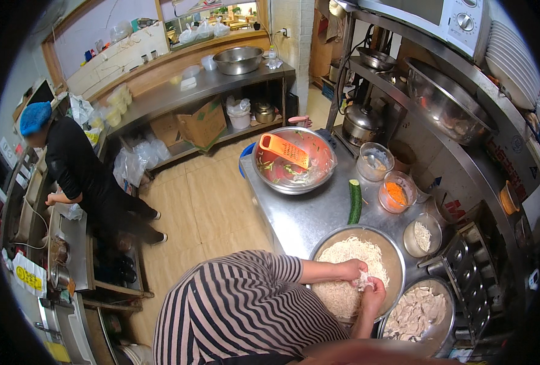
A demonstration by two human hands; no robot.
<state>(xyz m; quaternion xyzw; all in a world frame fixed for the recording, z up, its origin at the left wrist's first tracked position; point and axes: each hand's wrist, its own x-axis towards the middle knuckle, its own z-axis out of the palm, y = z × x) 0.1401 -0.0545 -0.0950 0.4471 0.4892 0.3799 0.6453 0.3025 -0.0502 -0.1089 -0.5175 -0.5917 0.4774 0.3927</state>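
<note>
At the far left, a steel side counter (69, 234) is being worked at by a co-worker in a blue hair cover (35, 117) and dark clothes, one hand resting near a plastic bag there. Behind, a long shelf is being occupied by a cardboard box (202, 125) below and a large steel bowl (238, 59) on top.

Toward the middle, a striped shirt (239, 310) is being worn by the person whose hands are at work. On the steel table (306, 213), a big bowl is being spanned by an orange grater (284, 150), and a cucumber (355, 202) is being left lying just beside it.

Nearer, a wide steel pan of pale shredded meat (346, 258) is being reached into. The left hand (351, 268) is being held curled, fingers pinched on a piece of pale meat (363, 279) over the pan. The right hand (374, 292) is being kept closed on the same piece from below, the two hands touching.

Further right, a second pan of pale meat pieces (417, 311) is being kept just beside the first, with a tub of orange shreds (396, 193) and a tub of white shreds (422, 235) behind it.
</note>
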